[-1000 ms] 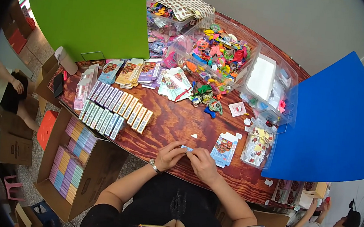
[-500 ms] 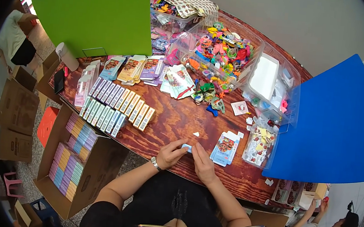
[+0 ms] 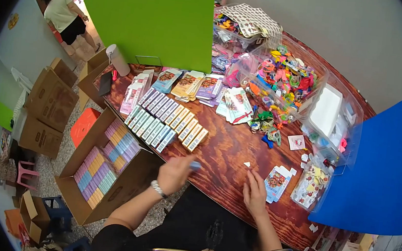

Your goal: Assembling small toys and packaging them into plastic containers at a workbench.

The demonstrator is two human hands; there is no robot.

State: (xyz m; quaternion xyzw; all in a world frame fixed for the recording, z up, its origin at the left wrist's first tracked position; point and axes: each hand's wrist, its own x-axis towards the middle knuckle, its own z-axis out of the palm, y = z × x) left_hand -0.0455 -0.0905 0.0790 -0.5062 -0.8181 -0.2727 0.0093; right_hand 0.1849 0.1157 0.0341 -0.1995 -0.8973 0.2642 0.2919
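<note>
My left hand [image 3: 172, 176] is over the table's near edge, blurred by motion. It grips a small light blue box [image 3: 196, 165], which juts out past its fingertips. Two rows of small upright boxes [image 3: 154, 123] stand just beyond that hand, with light purple, orange, green and blue ones among them. My right hand [image 3: 255, 195] rests on the wood with its fingers stretched and nothing in it. A small white paper scrap [image 3: 247, 164] lies by its fingertips. To its right is a little stack of flat blue cartons [image 3: 277, 185].
Flat cartons in several colours [image 3: 188, 85] lie along the green panel [image 3: 148, 19]. Clear bins of small colourful toys [image 3: 289, 78] line the back. A blue panel [image 3: 382, 169] stands at right. An open cardboard box [image 3: 68, 200] full of small boxes sits left, below the table [image 3: 222, 177].
My left hand has moved left, away from my right, carrying the light blue box. My right hand has opened out on the table. The whole view has turned toward the left.
</note>
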